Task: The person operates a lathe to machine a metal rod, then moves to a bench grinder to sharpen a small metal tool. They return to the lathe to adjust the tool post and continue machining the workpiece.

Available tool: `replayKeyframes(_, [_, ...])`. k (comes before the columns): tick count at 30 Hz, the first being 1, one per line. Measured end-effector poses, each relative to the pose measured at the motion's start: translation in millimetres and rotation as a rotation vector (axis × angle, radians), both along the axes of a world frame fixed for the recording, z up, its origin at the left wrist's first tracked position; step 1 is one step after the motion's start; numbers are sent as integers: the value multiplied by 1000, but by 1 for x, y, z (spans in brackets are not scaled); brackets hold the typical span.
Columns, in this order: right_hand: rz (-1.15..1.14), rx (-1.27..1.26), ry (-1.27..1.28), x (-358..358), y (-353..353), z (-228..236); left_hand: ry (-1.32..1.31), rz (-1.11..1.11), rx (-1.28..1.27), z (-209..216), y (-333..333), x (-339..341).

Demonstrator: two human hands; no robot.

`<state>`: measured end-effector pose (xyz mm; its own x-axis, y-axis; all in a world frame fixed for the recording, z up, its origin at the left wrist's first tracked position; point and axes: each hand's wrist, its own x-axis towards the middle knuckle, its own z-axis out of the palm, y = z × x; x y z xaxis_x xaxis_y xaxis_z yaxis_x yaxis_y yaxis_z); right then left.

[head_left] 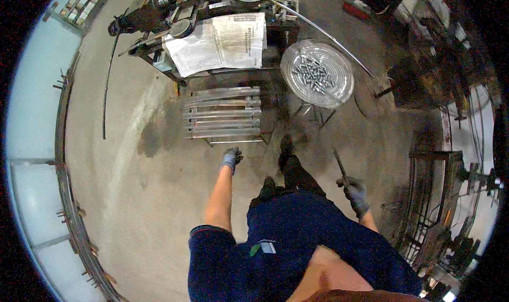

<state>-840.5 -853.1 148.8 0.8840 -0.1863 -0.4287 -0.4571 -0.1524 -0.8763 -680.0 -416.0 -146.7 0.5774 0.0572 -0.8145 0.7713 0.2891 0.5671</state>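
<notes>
My right hand (356, 194), in a dark grey glove, is closed around a slim dark bar-shaped tool (339, 162) that points up and away from me. Its exact kind does not show. Out in front on the left hangs my left hand (231, 158), in a blue-grey glove, fingers loosely curled with nothing visible in them. Just beyond it is a low stool with a slatted top (222, 114), its pale slats seemingly wrapped in clear film. A round, ridged metallic tray (290, 69) on a legged stand holds many small metal pieces (314, 75).
A machine bench with white paper sheets (222, 42) stands ahead, a round gauge-like part (181, 28) beside them. From it a long metal rod (328, 36) slopes to the right. Dark metal racks (437, 196) line the right; long bars (66, 164) run along the left wall.
</notes>
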Motion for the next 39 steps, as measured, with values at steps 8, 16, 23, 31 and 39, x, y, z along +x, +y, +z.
replayKeyframes(8, [6,-241,68,120,-72,15,43,552,-194,-63,-69,109])
replayKeyframes(16, [88,-234,74,187,-84,8,-83,884,9,-60,-12,113])
replayKeyframes(23, [201,-283,216,202,-98,13,56,744,219,-57,31,92])
replayKeyframes(31, [198,-211,97,199,-112,-19,51,681,246,-61,72,-5])
replayKeyframes(39, [-17,-78,352,148,-120,-94,182,-220,12,47,-45,-91])
